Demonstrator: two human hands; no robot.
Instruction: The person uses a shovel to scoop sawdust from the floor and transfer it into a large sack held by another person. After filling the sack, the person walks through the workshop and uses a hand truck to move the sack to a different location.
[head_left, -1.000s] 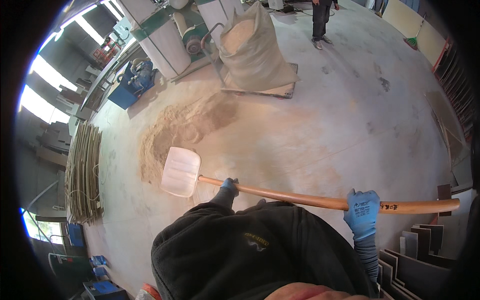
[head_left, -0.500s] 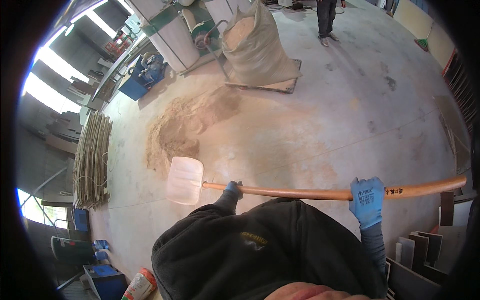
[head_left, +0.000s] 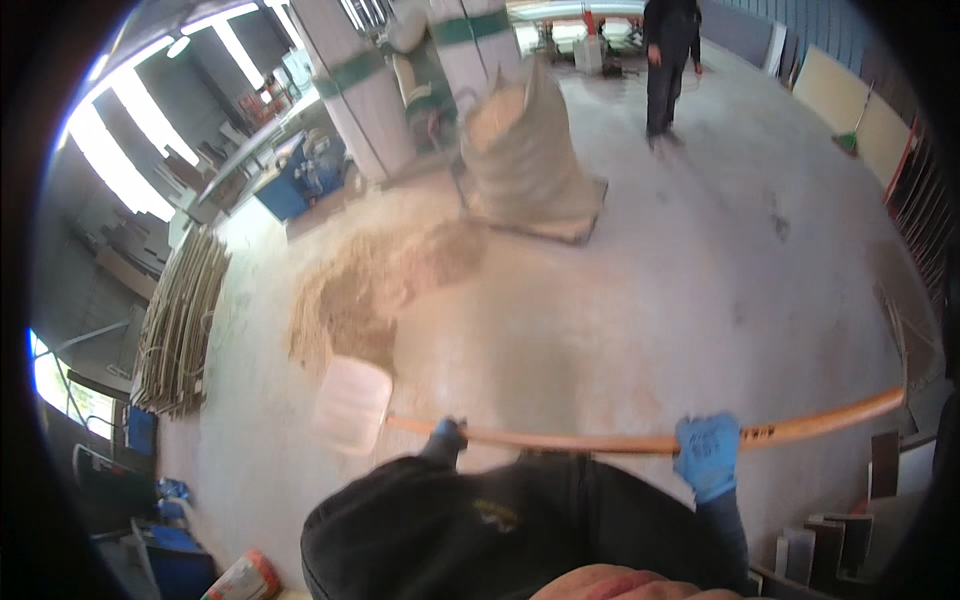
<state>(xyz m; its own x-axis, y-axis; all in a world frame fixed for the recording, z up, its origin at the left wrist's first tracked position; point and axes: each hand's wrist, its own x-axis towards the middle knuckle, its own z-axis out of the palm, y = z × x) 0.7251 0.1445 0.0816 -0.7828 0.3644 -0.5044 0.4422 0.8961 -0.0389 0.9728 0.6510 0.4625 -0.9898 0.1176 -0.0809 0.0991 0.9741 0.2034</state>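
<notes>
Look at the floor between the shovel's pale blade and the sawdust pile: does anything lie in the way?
Nothing visible does. The shovel blade sits just short of the sawdust pile, with only bare concrete floor between. The left hand and right hand both grip the orange handle. The filled sack stands beyond the pile.

Left hand (head_left: 447, 436): blue glove, low and near the body, fingers closed around a long handle; the hand is blurred and partly hidden by the dark sleeve.
Right hand (head_left: 708, 455): blue glove, further right, fist wrapped fully around the same handle, knuckles up.
Right forearm: dark sleeve, rising from the lower edge to the wrist.
</notes>
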